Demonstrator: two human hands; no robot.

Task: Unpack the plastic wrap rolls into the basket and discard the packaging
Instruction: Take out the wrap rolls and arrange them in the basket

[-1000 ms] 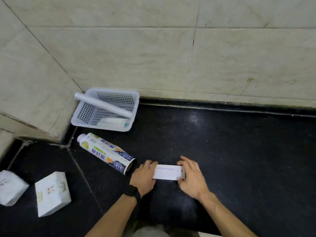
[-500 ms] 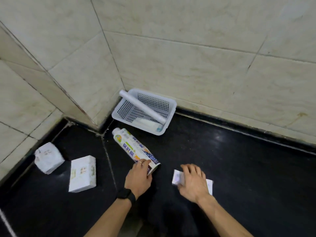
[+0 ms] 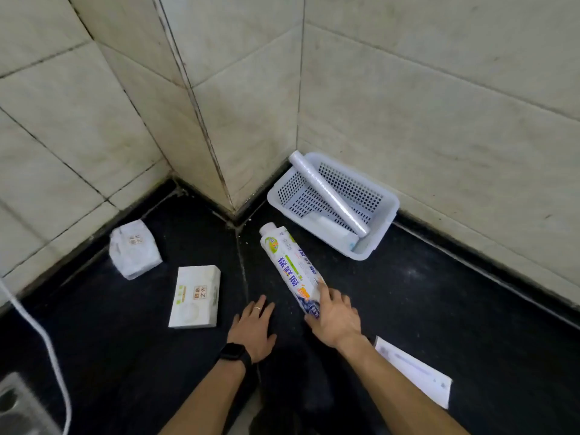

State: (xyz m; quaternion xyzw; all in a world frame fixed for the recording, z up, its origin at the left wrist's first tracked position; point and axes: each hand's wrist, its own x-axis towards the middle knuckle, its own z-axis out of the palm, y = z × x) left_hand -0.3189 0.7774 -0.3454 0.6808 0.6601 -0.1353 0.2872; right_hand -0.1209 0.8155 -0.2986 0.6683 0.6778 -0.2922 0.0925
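The basket (image 3: 380, 243) stood in the corner of the floor (image 3: 439, 293). It held one bare roll (image 3: 329, 193) leaning across its rim and a second white roll (image 3: 329, 226) lying on its bottom. A wrapped roll (image 3: 290, 265) lay just in front of it. The right hand (image 3: 337, 318) rested with spread fingers on the near end of the wrapped roll. The left hand (image 3: 252, 328) lay flat and open on the floor. A paper slip (image 3: 414, 370) lay to the right.
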